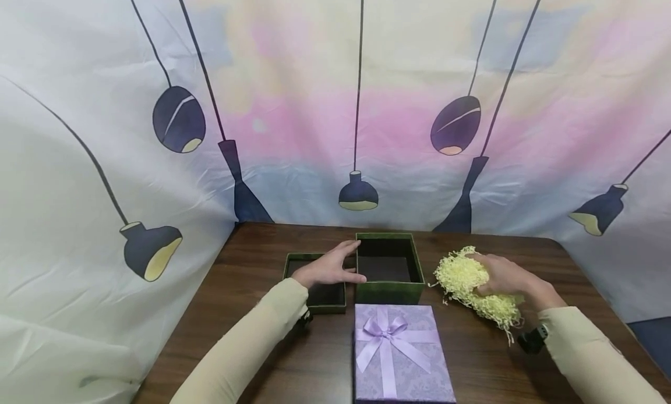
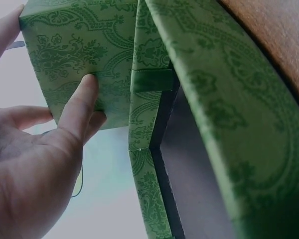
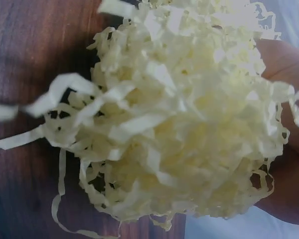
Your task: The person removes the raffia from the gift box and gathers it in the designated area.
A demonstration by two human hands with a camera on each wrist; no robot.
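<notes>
Across the back and left side hangs a pale cloth (image 1: 293, 60) with pink and blue patches, printed with dark lamps (image 1: 152, 250) on long cords. Below it stands a dark brown wooden desk (image 1: 236, 287). Leftmost on the desk lies a shallow green lid (image 1: 326, 309) with a dark inside, its hollow facing up, partly covered from above by the left hand (image 1: 327, 268). That hand comes out of a cream sleeve (image 1: 251, 328); its fingers are extended and spread apart, their tips against the left wall of a deep green box (image 1: 394, 293). The left wrist view shows the fingertips on the box's patterned green side. The box stands upright just right of the lid, open at the top, its dark interior and bottom showing. Directly in front of it, nearer the person, lies a lilac gift box (image 1: 401, 383) with a floral pattern, bound by a crossed ribbon with a bow (image 1: 386, 335) on top. To the right, apart from the green box, is a loose clump of pale yellow shredded paper (image 1: 458, 276). The right hand (image 1: 505, 276) is clamped on this clump from its right side, while some strands trail under the hand toward the wrist; I cannot tell how much of the paper rests on the desk. A dark device (image 1: 533, 340) sits at the right wrist, by the sleeve's cuff.
</notes>
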